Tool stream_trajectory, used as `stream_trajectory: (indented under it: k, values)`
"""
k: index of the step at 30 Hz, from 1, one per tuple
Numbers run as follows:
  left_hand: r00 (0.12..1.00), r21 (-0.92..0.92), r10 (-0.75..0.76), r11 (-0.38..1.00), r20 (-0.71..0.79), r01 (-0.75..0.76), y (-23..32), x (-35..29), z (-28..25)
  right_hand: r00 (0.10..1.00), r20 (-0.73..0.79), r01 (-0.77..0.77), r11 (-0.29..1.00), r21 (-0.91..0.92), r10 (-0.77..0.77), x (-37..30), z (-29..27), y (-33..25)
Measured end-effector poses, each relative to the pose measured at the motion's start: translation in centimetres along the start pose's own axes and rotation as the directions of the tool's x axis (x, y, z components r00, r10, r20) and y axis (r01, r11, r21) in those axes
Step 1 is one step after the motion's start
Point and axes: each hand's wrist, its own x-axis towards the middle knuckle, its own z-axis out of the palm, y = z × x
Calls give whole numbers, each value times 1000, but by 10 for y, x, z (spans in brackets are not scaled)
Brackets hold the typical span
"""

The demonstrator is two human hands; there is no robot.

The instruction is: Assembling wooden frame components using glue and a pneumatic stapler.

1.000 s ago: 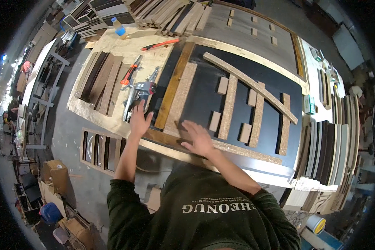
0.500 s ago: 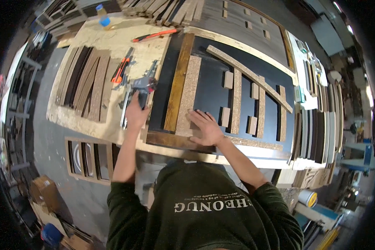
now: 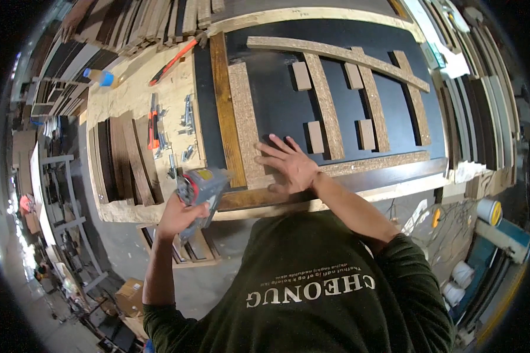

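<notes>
My left hand point(image 3: 179, 215) is wrapped round the handle of a grey nail gun point(image 3: 205, 183) with a red ring and a yellow label. The tool is at the near left corner of a brown wooden frame, its nose toward the near rail point(image 3: 247, 197); contact cannot be made out. My right hand point(image 3: 294, 170) lies with fingers spread over the lower end of a chipboard strip point(image 3: 242, 100) and the near rail. This strip runs beside the frame's brown left rail point(image 3: 224, 106) on a black panel point(image 3: 274, 103). Shorter chipboard strips point(image 3: 327, 112) and small blocks point(image 3: 316, 136) rest on the panel.
Left of the frame, the pale worktable holds metal fastener strips point(image 3: 187, 115), an orange-handled cutter point(image 3: 153, 129), an orange-and-black tool point(image 3: 171, 63) and brown wood strips point(image 3: 123, 156). A blue-capped bottle point(image 3: 103, 77) lies farther back. Stacked boards point(image 3: 471, 117) stand at the right.
My left hand has brought the nail gun from among the fasteners nearer to me, to the frame's near left corner. My right hand stays at that corner, fingers more spread. The view has shifted.
</notes>
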Motion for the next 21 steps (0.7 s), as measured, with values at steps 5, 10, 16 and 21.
stream_trajectory:
  k: [5,10,16,21]
  values:
    - [998,506,43,861,38,-56,-8,21,18,998,-66,-12,1000,28,14,-3,5,4]
    - [999,668,31,743,27,-41,19,35,40,997,-73,-33,998,53,37,-3,10,6]
    - [997,724,54,685,63,-83,23,35,45,994,-110,-21,998,62,28,-3,9,4]
    - [998,735,29,675,62,-66,19,33,46,990,-138,-15,998,68,24,-4,10,5]
